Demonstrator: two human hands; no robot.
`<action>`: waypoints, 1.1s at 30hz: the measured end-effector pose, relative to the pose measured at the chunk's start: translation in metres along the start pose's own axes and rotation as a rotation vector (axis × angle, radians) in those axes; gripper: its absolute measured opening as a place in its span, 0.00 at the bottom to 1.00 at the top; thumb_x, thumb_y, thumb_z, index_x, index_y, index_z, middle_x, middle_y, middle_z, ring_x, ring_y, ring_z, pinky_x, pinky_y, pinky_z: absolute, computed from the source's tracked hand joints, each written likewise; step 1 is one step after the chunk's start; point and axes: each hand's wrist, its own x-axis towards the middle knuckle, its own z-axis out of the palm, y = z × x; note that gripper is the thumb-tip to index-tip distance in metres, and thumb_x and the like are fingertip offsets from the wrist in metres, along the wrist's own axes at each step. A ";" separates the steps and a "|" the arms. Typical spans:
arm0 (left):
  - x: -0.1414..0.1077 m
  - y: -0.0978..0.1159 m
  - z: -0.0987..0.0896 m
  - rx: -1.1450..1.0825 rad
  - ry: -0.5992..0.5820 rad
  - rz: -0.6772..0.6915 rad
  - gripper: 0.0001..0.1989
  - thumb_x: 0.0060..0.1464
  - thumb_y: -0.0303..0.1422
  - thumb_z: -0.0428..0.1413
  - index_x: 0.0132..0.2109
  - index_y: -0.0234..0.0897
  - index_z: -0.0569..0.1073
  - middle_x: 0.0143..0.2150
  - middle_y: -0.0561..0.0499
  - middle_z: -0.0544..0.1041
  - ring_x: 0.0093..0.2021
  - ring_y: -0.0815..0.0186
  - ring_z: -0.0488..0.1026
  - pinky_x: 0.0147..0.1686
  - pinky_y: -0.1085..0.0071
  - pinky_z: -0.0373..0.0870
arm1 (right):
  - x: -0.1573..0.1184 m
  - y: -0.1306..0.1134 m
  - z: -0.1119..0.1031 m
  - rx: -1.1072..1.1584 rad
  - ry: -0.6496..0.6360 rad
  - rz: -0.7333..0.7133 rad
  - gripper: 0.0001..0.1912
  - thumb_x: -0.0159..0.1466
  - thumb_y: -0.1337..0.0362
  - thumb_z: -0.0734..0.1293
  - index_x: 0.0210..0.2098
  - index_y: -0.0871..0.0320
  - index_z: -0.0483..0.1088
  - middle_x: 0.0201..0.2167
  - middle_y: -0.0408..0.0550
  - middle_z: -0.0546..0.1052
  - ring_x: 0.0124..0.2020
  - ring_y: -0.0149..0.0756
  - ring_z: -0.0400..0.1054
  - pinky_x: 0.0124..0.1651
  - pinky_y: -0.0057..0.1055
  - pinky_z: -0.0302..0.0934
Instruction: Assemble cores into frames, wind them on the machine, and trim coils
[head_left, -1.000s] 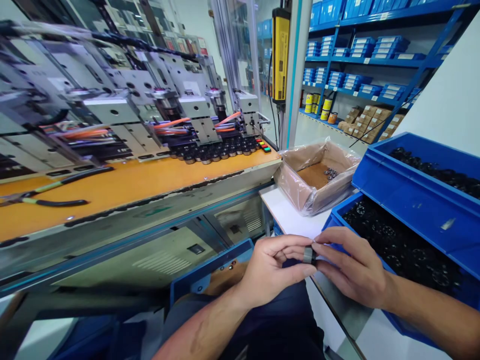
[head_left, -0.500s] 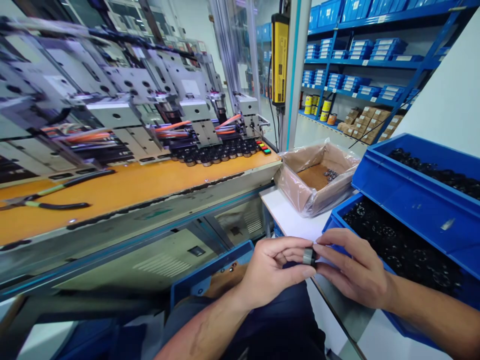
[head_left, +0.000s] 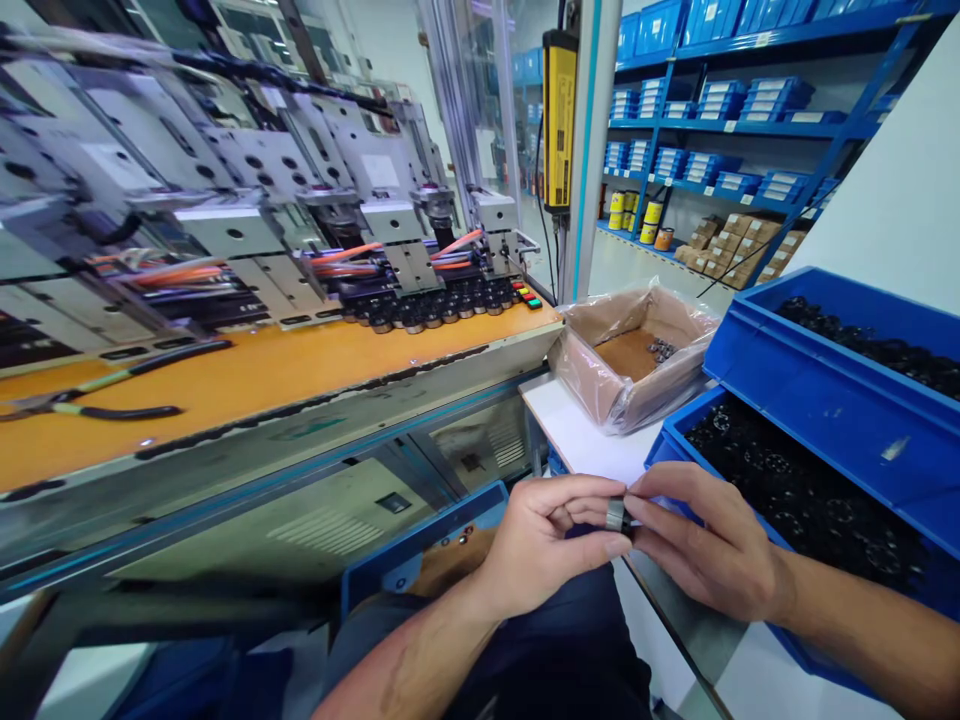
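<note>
My left hand (head_left: pixel 551 540) is closed round a short grey metal ring (head_left: pixel 615 514), gripped between thumb and fingers. My right hand (head_left: pixel 705 535) meets it from the right, its fingertips pinched on a small black part (head_left: pixel 628 521) at the ring's end. Fingers hide most of the black part, so its shape is unclear. Both hands are above my lap, beside the white table's edge. Closest to my right hand stands a lower blue bin (head_left: pixel 679 425) full of black plastic parts (head_left: pixel 795 480).
An upper blue bin (head_left: pixel 825 375) of black parts overlaps the lower one. A plastic-lined carton (head_left: pixel 592 385) holds small metal pieces. On the machine's orange bench (head_left: pixel 315 365) lie pliers (head_left: pixel 112 385) and rows of black round parts (head_left: pixel 427 308). Another blue bin (head_left: pixel 349 570) sits below.
My right hand's fingers have shifted slightly against the black part, and the ring has tilted a little. My left hand has hardly moved.
</note>
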 end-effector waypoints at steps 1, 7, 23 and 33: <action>0.000 0.000 0.000 -0.009 -0.004 0.002 0.18 0.41 0.28 0.71 0.43 0.35 0.82 0.36 0.46 0.85 0.35 0.66 0.82 0.39 0.74 0.79 | -0.001 0.000 0.000 -0.002 -0.002 0.002 0.18 0.65 0.72 0.66 0.54 0.63 0.69 0.37 0.54 0.76 0.41 0.37 0.73 0.39 0.33 0.74; -0.001 0.002 -0.001 0.007 0.006 -0.040 0.19 0.39 0.27 0.71 0.43 0.34 0.82 0.35 0.47 0.85 0.33 0.65 0.82 0.38 0.74 0.79 | -0.005 0.002 0.001 -0.013 -0.027 -0.007 0.14 0.65 0.71 0.67 0.51 0.65 0.70 0.37 0.54 0.75 0.40 0.37 0.72 0.40 0.32 0.73; -0.006 -0.017 0.016 0.029 0.166 0.231 0.21 0.38 0.32 0.73 0.42 0.34 0.81 0.37 0.45 0.84 0.35 0.65 0.81 0.38 0.72 0.79 | -0.016 -0.002 -0.001 -0.137 -0.058 -0.063 0.13 0.64 0.75 0.66 0.49 0.70 0.71 0.40 0.57 0.75 0.46 0.42 0.72 0.46 0.36 0.73; 0.000 -0.011 -0.007 0.678 0.004 0.697 0.12 0.53 0.34 0.64 0.41 0.30 0.81 0.34 0.39 0.84 0.33 0.62 0.82 0.36 0.75 0.78 | -0.027 0.006 0.001 -0.120 -0.039 0.051 0.07 0.67 0.68 0.65 0.43 0.61 0.75 0.40 0.49 0.79 0.38 0.32 0.75 0.44 0.22 0.71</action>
